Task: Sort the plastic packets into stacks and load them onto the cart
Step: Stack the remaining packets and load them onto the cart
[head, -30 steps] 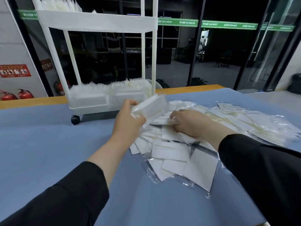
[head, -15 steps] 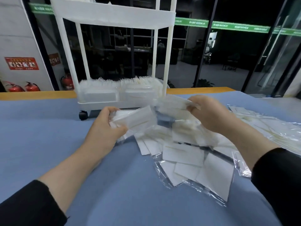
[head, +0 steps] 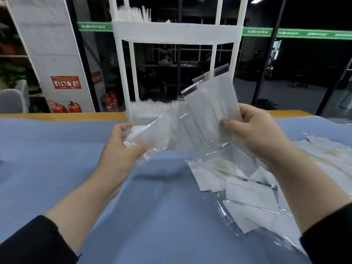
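Both hands have risen off the table since the earlier frame. Left hand clenches a small stack of packets, thumb on top. Right hand pinches a fanned bunch of packets, three or four, raised above its fingers. Gathering seems underway; next, the bunch likely needs squaring onto the left stack. Beyond the fingertips stands one cart, two shelves showing; a loose pile lies under the right wrist, uncountable.

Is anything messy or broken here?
Nothing looks broken. The loose packets lie in a jumbled, overlapping heap on the blue table, not stacks. The packets in the right hand fan out unevenly.
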`<move>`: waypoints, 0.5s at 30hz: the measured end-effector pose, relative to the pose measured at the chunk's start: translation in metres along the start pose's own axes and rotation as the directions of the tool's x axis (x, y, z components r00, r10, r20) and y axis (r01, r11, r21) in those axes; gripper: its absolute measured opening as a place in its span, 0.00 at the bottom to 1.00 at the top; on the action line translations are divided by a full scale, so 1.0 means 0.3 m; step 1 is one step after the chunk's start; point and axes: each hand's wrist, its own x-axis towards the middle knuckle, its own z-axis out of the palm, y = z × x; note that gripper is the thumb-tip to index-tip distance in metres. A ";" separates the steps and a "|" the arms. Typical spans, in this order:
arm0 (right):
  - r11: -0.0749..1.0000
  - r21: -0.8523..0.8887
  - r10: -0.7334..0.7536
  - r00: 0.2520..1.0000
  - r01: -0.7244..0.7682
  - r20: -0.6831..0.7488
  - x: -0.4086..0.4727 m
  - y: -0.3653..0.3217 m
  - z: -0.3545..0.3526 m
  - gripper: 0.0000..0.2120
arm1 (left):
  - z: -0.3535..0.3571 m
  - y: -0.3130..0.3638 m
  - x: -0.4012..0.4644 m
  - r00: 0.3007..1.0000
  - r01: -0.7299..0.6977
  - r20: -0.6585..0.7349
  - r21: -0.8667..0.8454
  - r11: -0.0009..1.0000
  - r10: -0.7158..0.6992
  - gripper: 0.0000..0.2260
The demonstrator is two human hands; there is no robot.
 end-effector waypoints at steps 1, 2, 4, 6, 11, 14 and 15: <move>0.999 0.015 0.031 0.999 -0.031 0.018 -0.007 0.026 0.025 0.06 | -0.008 -0.014 -0.006 1.000 0.022 0.000 0.005 1.000 -0.022 0.25; 0.998 0.013 0.062 0.997 -0.062 0.039 -0.014 0.051 0.045 0.06 | -0.014 -0.027 -0.006 0.999 0.043 0.007 0.015 0.999 -0.043 0.25; 0.994 0.017 0.103 0.992 -0.105 0.076 -0.021 0.091 0.072 0.06 | -0.018 -0.039 0.005 0.996 0.064 0.057 0.064 0.996 -0.068 0.25; 0.990 0.038 0.129 0.985 -0.134 0.112 -0.029 0.113 0.091 0.06 | -0.023 -0.054 0.016 0.986 0.077 0.142 0.077 0.994 -0.088 0.23; 0.992 -0.112 0.078 0.976 -0.055 0.205 -0.050 0.134 0.119 0.05 | -0.010 -0.088 0.015 0.945 0.143 0.296 0.016 0.990 -0.141 0.16; 0.982 -0.189 0.040 0.970 0.006 0.239 -0.051 0.113 0.121 0.04 | -0.001 -0.078 0.011 0.923 0.171 0.358 -0.056 0.984 -0.140 0.11; 0.973 -0.228 0.039 0.966 0.021 0.255 -0.053 0.106 0.124 0.04 | 0.000 -0.075 0.008 0.923 0.155 0.364 -0.052 0.986 -0.126 0.14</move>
